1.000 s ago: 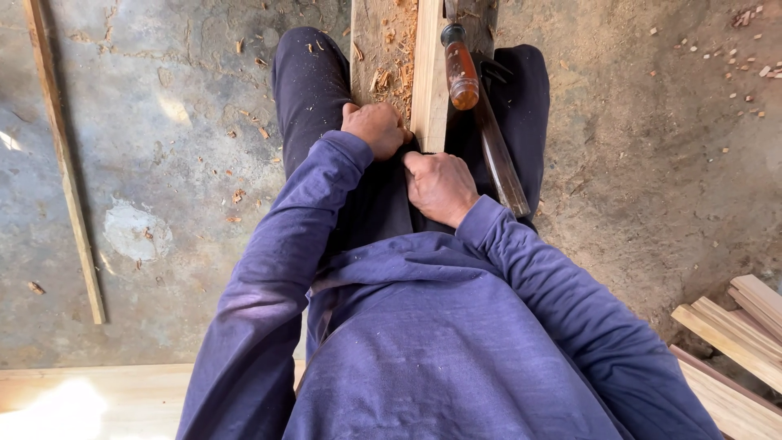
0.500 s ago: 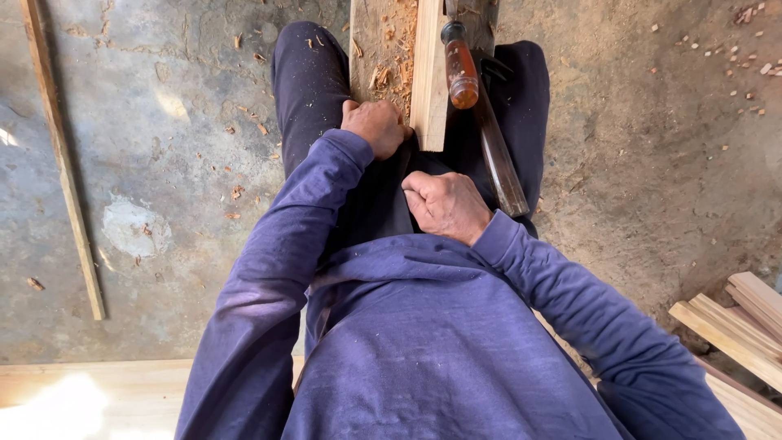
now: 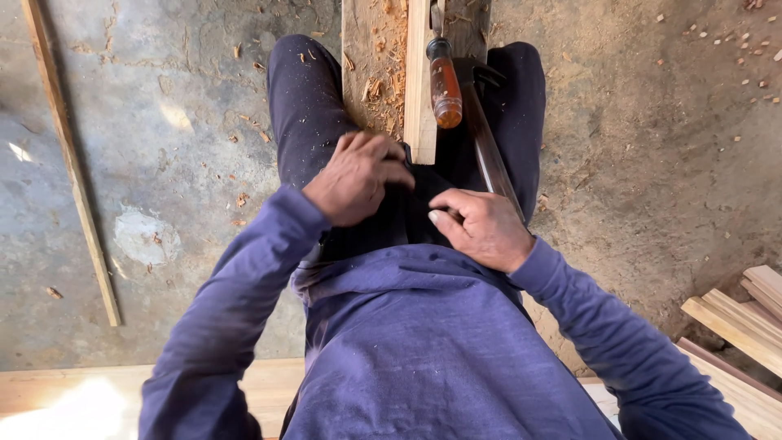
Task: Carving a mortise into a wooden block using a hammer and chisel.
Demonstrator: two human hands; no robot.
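Lying lengthwise between the seated person's thighs, a pale wooden strip is seen on a wider rough plank littered with wood shavings; its near end stops just short of the lap. That strip serves as the landmark for everything else. Just to the left of its near end, the left hand is curled into a loose fist, fingers bent against the dark trousers beside the strip's corner; whether anything is pinched inside cannot be told. Just below and to the right of the strip's end, the right hand is laid on the lap with fingers partly bent and the thumb stretched toward the left hand; no held object can be made out, and whether it clasps anything cannot be told. Immediately right of the strip, a chisel with an orange-brown handle is rested, pointing away from the body. Beside it, further right, a hammer with a dark wooden handle is laid slantwise, its handle running down toward the right hand. Both arms are covered by a purple long-sleeved top. Far left of the strip, a thin wooden batten is laid on the concrete floor. Far right and nearer the viewer, stacked wooden slats are seen.
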